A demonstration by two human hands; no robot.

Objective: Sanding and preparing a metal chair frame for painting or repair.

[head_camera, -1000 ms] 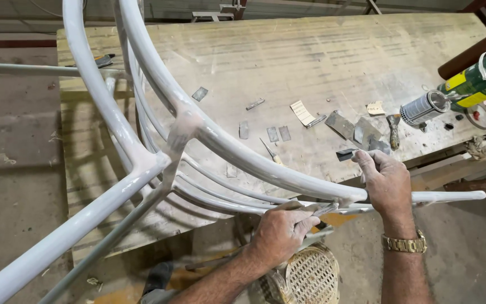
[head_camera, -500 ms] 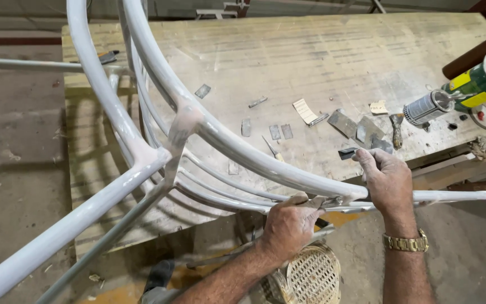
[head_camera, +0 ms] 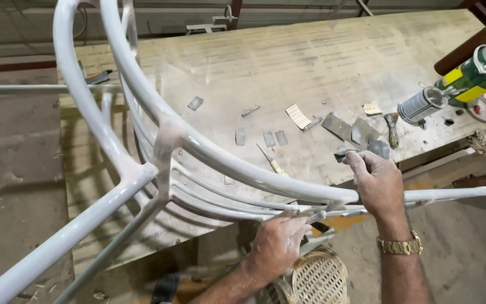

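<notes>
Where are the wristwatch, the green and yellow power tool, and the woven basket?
wristwatch (head_camera: 400, 246), head view, on the gold band at the wrist.
green and yellow power tool (head_camera: 468, 79), head view, on its body.
woven basket (head_camera: 319, 278), head view, on its mesh side.

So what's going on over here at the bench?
A person is working on a pale grey curved tube frame that lies partly over a dusty wooden workbench. The left hand presses a thin blade-like tool against the frame's lower rods, while the right hand grips a small flat metal scraper just above the thick tube. Small metal pieces and an angle grinder lie on the bench.
</notes>
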